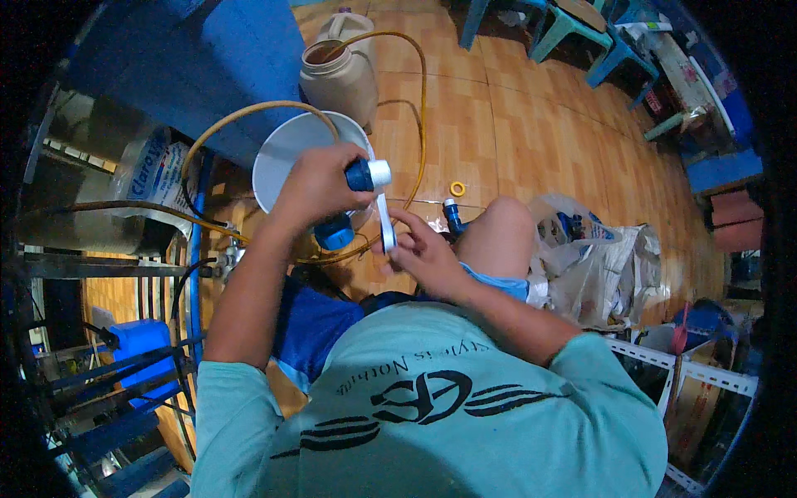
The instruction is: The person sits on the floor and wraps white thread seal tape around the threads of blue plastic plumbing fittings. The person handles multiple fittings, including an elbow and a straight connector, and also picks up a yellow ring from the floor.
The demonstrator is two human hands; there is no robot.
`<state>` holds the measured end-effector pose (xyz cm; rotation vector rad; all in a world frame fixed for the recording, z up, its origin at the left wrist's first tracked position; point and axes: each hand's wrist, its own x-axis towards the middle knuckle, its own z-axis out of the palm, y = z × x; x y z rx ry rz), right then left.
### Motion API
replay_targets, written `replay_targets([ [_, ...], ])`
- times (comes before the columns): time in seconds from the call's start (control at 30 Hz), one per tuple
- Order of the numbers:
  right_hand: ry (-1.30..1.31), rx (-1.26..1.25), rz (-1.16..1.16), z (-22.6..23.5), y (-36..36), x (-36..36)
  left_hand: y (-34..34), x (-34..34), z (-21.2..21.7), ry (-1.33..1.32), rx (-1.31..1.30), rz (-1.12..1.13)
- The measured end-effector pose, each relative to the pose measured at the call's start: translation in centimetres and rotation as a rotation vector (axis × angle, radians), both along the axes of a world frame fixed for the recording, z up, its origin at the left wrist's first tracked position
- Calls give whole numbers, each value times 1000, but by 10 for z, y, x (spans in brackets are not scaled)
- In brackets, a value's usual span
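Observation:
My left hand (315, 183) grips a blue pipe fitting (334, 235) with a white threaded end pointing right; the palm covers its middle. A strip of white thread tape (383, 214) runs from near the threads down to my right hand (427, 256), whose fingers close around a small white and blue roll (388, 238). Both hands are above the near rim of a white bucket (270, 170). On the floor to the right of my right hand lies another blue fitting (452, 216) with a white end, partly behind my knee. A yellow ring (457, 188) lies just beyond it.
A beige jug (339, 90) stands behind the bucket. A yellowish hose (423, 91) loops from it across the floor. Plastic bags (581, 278) lie right of my knee. Blue stools (569, 37) stand at the far right. A metal frame (108, 267) lines the left.

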<state>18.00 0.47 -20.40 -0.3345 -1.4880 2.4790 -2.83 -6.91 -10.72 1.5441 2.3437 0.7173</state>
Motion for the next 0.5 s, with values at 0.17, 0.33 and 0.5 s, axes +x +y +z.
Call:
replay_targets([
  [0.17, 110, 533, 32, 102, 82, -82, 2, 13, -3, 78, -129, -19],
  [0.33, -6, 602, -25, -15, 86, -61, 9, 9, 6, -12, 9, -46],
  [0.5, 57, 252, 140, 76, 38, -14, 4, 11, -11, 30, -54, -2],
])
